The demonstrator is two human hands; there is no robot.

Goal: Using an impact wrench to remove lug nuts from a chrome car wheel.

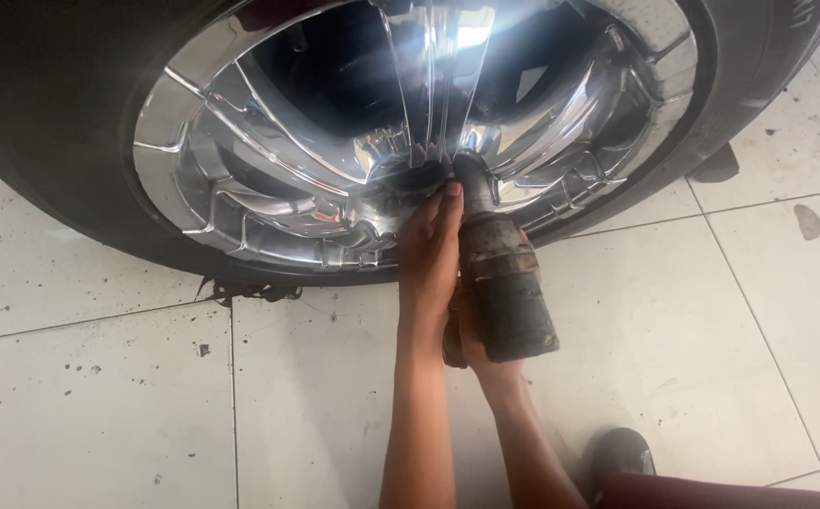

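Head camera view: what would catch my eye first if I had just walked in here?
First the big chrome wheel, glaring with reflected light across the top of the view inside its black tyre. Just below its hub, the left hand steadies the nose of a grimy, worn impact wrench, which the right hand grips from below. Underneath lies a speckled white tiled floor.

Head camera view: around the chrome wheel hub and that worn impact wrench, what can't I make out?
- Socket tip of the worn, rusty brown impact wrench: hidden in the hub recess of the shiny chrome wheel, behind the left hand.
- Right hand: mostly hidden behind the wrench.
- Upper spokes: washed out by glare.
- Black rubber tyre: cut off by the top edge.
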